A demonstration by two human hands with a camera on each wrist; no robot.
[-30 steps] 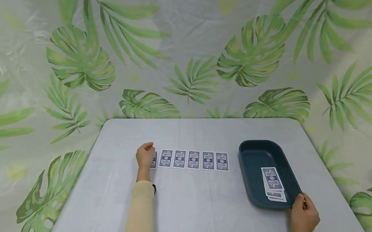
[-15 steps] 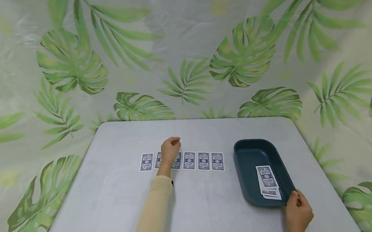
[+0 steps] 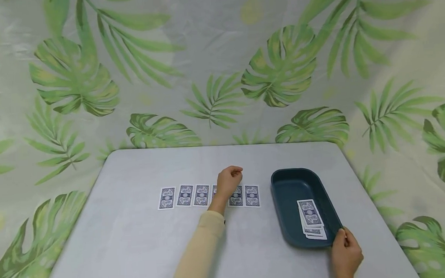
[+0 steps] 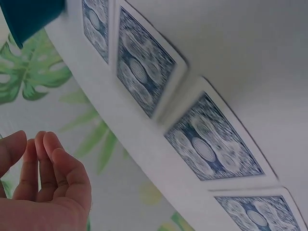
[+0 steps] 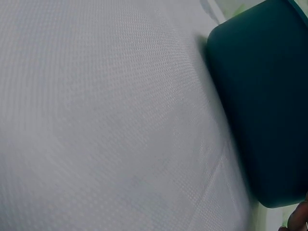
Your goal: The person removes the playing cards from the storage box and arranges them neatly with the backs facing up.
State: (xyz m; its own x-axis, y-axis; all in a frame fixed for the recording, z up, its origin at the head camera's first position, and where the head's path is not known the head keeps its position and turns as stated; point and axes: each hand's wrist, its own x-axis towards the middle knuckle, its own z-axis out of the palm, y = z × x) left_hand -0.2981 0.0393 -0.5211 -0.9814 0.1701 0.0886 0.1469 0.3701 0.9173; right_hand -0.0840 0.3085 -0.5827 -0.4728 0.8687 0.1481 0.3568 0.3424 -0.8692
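My left hand (image 3: 229, 181) hovers over the right part of a row of face-down playing cards (image 3: 167, 198), hiding some of them. In the left wrist view, the fingers of that hand (image 4: 53, 187) bend loosely, thumb apart, with nothing between them. Blue patterned backs show on the cards (image 4: 214, 137) there, laid side by side. A dark teal tray (image 3: 290, 183) stands right of the row, with several overlapping face-down cards (image 3: 310, 214) inside. My right hand (image 3: 346, 252) pinches the tray's near right corner. Only fingertips of it show in the right wrist view, beside the tray (image 5: 269, 106).
A white cloth covers the table (image 3: 138, 252). Behind and around it hangs a leaf-patterned sheet (image 3: 210, 51). The tray lies near the table's right edge, and the card row runs across the middle.
My left hand has moved rightward along the row, from the leftmost card to the right part. The right hand keeps its pinch on the tray. The head view has shifted slightly.
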